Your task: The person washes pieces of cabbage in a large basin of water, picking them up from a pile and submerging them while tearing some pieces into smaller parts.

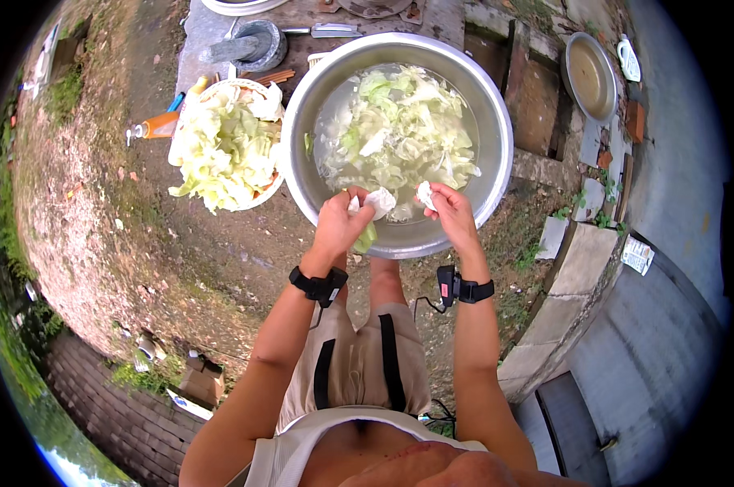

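Before me stands a large round metal basin (499,128) with water in it. Many torn pale-green leaves (412,115), which look like cabbage or lettuce, float there. Over the basin's near rim, my left hand (342,222) grips a leaf piece (380,203), whose whitish part sticks out past the thumb and whose green part hangs below. My right hand (452,213), a little to the right, pinches a small white piece (425,195) between thumb and fingers. The two hands are apart. To the left, a round basket (258,199) is heaped with more leaves (224,146).
A stone mortar (272,52) with its pestle (236,49) and a knife (335,30) lie on the table beyond the basket. An orange pump bottle (158,126) is at far left. Right of the basin are a smaller metal basin (591,79) and a concrete ledge (577,262).
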Demonstrator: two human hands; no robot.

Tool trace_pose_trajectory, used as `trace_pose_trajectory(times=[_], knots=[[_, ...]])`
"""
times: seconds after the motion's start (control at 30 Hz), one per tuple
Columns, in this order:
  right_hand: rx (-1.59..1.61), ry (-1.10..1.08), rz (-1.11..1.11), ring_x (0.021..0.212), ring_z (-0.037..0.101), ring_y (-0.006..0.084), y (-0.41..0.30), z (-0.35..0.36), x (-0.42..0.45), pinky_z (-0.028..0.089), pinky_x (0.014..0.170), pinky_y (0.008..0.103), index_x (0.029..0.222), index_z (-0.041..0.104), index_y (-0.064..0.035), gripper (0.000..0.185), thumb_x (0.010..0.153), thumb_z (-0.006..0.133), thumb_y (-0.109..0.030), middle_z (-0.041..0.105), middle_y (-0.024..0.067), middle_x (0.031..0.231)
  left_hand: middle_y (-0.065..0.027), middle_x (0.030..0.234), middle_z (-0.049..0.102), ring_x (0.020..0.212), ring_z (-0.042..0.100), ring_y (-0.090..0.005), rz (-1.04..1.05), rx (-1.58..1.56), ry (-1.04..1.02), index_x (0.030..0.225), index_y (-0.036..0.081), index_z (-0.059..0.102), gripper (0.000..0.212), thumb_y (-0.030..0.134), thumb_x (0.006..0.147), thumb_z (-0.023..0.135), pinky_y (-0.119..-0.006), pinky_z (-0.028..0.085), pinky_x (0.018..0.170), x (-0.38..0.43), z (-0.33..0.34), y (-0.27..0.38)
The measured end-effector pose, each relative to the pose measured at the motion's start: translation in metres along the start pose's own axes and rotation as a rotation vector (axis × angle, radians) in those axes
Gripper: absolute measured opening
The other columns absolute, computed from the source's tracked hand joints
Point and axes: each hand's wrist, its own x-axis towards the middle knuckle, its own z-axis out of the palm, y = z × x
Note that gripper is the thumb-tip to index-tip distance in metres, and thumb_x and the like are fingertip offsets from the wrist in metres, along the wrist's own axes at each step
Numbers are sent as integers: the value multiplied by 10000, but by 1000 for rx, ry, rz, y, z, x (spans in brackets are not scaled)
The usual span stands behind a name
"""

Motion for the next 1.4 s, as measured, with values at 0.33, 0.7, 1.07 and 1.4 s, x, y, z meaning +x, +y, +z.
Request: trace_pose_trajectory(times=[0.33,0.7,1.07,1.4], knots=[[-542,51,-595,978,690,274,-39,88,-27,569,748,315,1270,594,-55,373,905,656,-104,679,128,1178,-72,1175,639,1068,632,-178,-325,-1162,-176,1299,84,532,407,373,1014,500,-332,524,921,9,-2,-27],[-1047,270,-863,1033,651,313,-19,77,93,529,873,413,1192,667,-84,334,882,574,2,641,126,1218,-85,1008,690,913,691,-188,-304,-1142,-113,1124,77,569,251,137,914,692,-322,586,775,12,-17,-23],[-1182,-18,-374,833,653,386,-10,80,81,507,701,478,889,682,-39,270,811,759,-286,682,187,866,-59,1028,694,907,679,-140,-252,-1106,157,1144,71,584,252,168,934,683,-283,553,798,3,-60,-44],[-582,7,-223,725,657,145,-27,65,71,520,685,303,1033,715,-15,220,909,682,-193,718,76,832,-60,1257,609,1122,603,-210,-231,-1298,720,1353,79,516,495,402,986,596,-377,511,920,-16,-126,-86]])
